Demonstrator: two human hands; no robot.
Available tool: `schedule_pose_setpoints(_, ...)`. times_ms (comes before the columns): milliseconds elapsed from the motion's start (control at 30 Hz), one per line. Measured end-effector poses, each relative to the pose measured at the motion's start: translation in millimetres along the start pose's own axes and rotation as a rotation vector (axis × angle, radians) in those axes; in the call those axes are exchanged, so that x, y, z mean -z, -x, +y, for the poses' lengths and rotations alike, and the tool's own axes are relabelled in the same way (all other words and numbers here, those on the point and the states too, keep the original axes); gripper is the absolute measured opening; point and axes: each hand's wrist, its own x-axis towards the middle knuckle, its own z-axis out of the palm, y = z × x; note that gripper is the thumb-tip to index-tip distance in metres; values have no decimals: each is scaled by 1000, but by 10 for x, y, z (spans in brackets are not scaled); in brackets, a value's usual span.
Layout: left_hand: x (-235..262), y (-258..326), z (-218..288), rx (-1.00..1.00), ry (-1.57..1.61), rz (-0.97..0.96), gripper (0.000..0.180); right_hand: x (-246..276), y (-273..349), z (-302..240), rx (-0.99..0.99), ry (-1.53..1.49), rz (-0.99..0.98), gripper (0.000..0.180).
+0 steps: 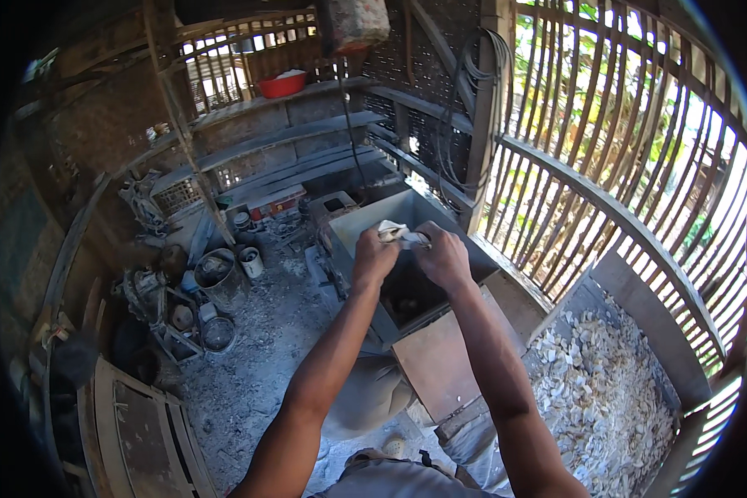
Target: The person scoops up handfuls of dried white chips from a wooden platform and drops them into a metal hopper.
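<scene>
Whitish piece point(393, 230), exact kind unclear, is raised between the two hands, above an open-topped grey box point(394, 209). Clock positions below are taken from this piece, 12 being the top of the view.

Grip: left hand point(375, 256) lies at 8 o'clock, fingers clamped on the white end; right hand point(445, 259) lies at 4 o'clock, fingers closed on the greyer end. Cannot tell whether the white and grey portions are one piece or two. Both forearms reach up from the lower edge, elbows slightly bent.

Surroundings: box interior is dim, its contents hard to make out. Brown board point(440, 365) lies between 5 and 6 o'clock, against the box's near side. Heap of pale chips point(602, 386) spreads at 4 o'clock, just beyond the right forearm. Slatted wall point(581, 162) stands at 2 o'clock, daylight between its slats. Red basin point(282, 85) with white contents rests on a ledge at 11 o'clock. Bucket point(216, 267) and smaller white can point(251, 262) stand together at 9 o'clock on the dusty floor point(266, 332).
</scene>
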Motion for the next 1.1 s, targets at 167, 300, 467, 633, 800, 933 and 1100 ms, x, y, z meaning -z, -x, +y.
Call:
schedule_pose_setpoints(167,7,-16,20,73,129,-69,33,72,-15,-90,-43,-4,8,23)
schedule_pose_setpoints(300,2,-16,5,9,183,-71,34,3,-17,12,101,-29,68,25)
schedule_pose_setpoints(467,3,-15,-88,45,137,-93,38,14,37,-42,48,47,56,24)
schedule_pose_setpoints(633,-6,-87,-205,-71,23,-128,30,97,43,-100,-33,-4,127,23)
schedule_pose_setpoints(800,147,-197,-313,-373,-152,-195,25,373,297,-50,6,-402,386,28)
schedule_pose_setpoints(933,82,37,6,-549,-120,10,28,964,1222,367,-102,-267,537,37)
schedule_pose_setpoints(1100,-500,1508,922,-560,175,204,30,1563,3163,1063,-452,161,742,59)
